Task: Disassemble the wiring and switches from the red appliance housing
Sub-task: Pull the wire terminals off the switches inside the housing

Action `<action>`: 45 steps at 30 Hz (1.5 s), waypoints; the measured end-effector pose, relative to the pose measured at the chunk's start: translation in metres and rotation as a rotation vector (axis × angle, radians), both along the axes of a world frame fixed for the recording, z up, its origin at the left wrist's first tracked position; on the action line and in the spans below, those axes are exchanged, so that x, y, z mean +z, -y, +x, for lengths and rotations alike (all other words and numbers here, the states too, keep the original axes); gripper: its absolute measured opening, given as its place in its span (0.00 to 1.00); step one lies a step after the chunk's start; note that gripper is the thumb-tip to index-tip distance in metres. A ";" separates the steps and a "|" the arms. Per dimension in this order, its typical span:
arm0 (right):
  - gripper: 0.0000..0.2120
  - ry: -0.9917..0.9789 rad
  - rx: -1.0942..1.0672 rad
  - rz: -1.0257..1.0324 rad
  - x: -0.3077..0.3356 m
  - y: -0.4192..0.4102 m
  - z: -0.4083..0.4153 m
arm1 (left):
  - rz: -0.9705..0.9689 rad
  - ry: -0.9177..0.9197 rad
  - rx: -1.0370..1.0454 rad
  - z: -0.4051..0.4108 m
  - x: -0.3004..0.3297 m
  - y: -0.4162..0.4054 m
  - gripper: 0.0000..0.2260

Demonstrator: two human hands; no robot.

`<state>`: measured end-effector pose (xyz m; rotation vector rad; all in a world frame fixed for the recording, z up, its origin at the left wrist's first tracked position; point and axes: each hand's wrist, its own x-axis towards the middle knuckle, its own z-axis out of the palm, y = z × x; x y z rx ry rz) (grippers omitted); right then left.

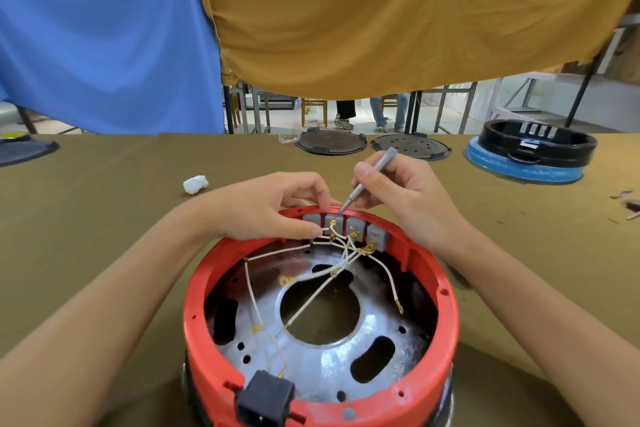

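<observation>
While the red housing (322, 322) sits upturned on the worktop (104, 211) at the near edge, both hands work at its far rim. The left hand (263, 208) rests on that rim, its thumb and fingertips pinching a white wire (323, 229) just beside the row of four grey switches (346, 227) set into the far wall. The right hand (398, 191) grips a slim grey screwdriver (369, 180) like a pen, tilted so its tip touches the top of the second switch from the left. From the switches, several white wires with brass terminals fan out across the silver metal plate (311, 367) inside the housing; one runs along the left wall, another curves to the right and ends in a loose ring terminal (399, 306). A black power socket (265, 399) is fitted in the near wall.

Farther back on the worktop lie a crumpled white wad (195, 184), two round dark plates (330, 142) side by side, and a black ring-shaped housing (536, 144) on a blue base at the right. A blue cloth (104, 28) and a mustard cloth (381, 10) hang behind the worktop, and below them the legs of people and of furniture show.
</observation>
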<state>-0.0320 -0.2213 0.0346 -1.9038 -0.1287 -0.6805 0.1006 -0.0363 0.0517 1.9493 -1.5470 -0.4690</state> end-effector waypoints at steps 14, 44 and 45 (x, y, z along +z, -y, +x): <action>0.13 -0.011 -0.101 -0.070 -0.002 0.000 0.000 | 0.003 0.210 -0.036 -0.006 0.001 0.004 0.03; 0.08 0.036 -0.133 -0.294 0.003 -0.006 -0.007 | -0.064 0.234 0.001 -0.009 -0.003 0.009 0.01; 0.08 0.042 -0.136 -0.295 0.003 -0.006 -0.007 | -0.064 0.234 0.004 -0.009 -0.003 0.009 0.01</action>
